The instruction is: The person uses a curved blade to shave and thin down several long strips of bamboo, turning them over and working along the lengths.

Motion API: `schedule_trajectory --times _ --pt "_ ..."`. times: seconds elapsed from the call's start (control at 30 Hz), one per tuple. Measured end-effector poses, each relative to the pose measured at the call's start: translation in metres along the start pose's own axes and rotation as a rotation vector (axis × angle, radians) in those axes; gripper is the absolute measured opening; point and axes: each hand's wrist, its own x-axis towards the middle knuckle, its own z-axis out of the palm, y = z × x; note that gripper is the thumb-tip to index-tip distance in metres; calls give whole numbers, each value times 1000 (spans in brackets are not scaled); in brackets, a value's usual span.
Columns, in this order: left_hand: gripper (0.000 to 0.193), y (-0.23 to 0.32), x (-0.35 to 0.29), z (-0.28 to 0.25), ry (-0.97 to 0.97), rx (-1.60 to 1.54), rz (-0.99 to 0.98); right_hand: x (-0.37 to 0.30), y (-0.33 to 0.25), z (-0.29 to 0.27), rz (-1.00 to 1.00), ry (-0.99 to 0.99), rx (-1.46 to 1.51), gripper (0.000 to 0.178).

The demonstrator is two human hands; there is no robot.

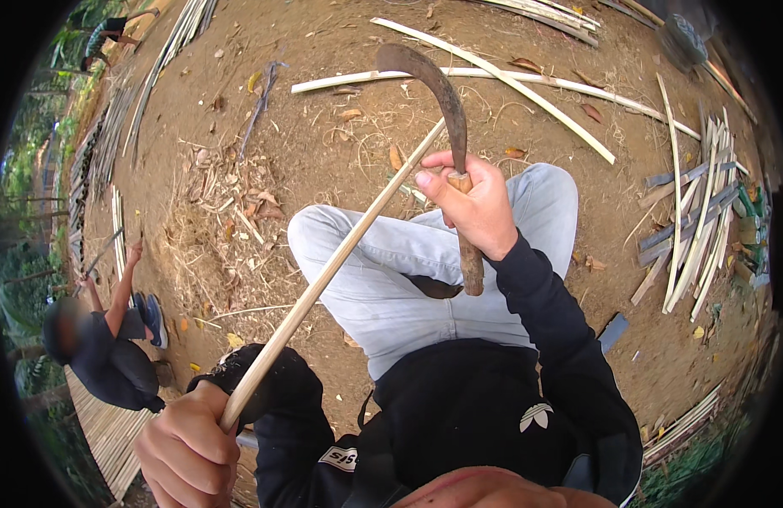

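Observation:
My left hand (192,444) is closed around the lower end of a long pale bamboo strip (334,262), which slants up and away to the right across my lap. In my right hand (480,207) is a sickle (446,95) with a dark curved blade and a wooden handle (471,267). Its blade points away from me, the tip hooking to the left. The strip's far end lies close beside the blade's lower part. My right index finger and thumb reach toward the strip; whether they touch it I cannot tell.
Two long bamboo strips (527,95) cross on the dirt ahead. A pile of strips (700,220) lies at the right, and shavings (239,207) are scattered to the left. One person (108,339) crouches at the left; another (108,38) bends over far off.

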Motion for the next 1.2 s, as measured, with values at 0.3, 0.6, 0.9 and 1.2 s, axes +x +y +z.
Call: schedule_trajectory --times 0.3,0.6,0.9,1.2 --pt "44 2 -10 3 -71 -9 -5 -3 10 4 -124 117 31 23" --pt "43 4 -14 1 -228 -130 -160 -9 17 -2 142 -116 23 18" --pt "39 1 -8 -11 -99 -93 -199 -5 34 9 17 30 -70 17" --pt "40 15 -15 -47 207 70 -230 -3 36 -3 -175 339 -506 18"
